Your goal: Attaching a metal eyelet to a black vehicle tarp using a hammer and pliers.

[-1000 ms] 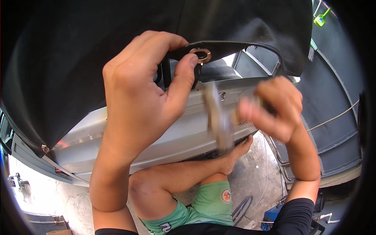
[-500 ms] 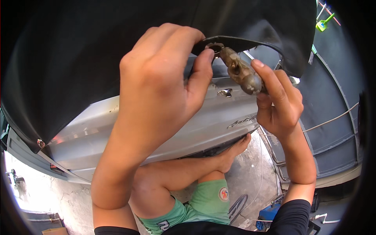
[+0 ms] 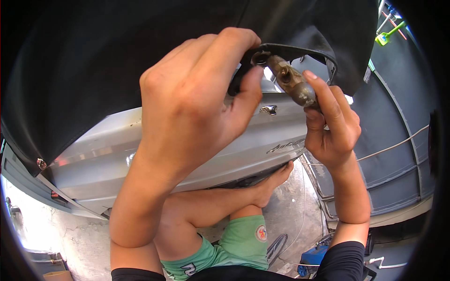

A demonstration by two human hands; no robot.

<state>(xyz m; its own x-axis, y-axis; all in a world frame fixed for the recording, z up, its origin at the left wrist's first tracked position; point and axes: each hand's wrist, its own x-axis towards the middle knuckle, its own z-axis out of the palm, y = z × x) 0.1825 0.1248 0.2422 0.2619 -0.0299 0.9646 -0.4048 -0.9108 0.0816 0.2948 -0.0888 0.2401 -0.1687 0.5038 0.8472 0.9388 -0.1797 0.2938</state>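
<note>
Black sheet cover (image 3: 108,61) hangs across the upper part of the view, over a silver vehicle panel (image 3: 211,159). My left hand (image 3: 192,93) is closed on the cover's lower edge, fingers over it and thumb beneath. Beside my thumb a round dark ring or eyelet (image 3: 260,58) shows at that edge. My right hand (image 3: 335,124) grips a worn brownish metal hand tool (image 3: 293,82) with a rounded knob. The tool's far end meets the cover edge by the ring; whether it clasps the ring I cannot tell. Its handle is hidden in my palm.
A metal eyelet (image 3: 41,163) sits at the cover's lower left corner. The panel carries a chrome emblem (image 3: 269,110). My crossed legs lie below it. A grey ribbed wall (image 3: 389,136) with a thin cable stands right. Near my right elbow is a blue machine (image 3: 313,257).
Both hands stay at the cover edge. My left thumb has dropped slightly from the ring, and the tool has shifted a little right. The whole view has shifted slightly.
</note>
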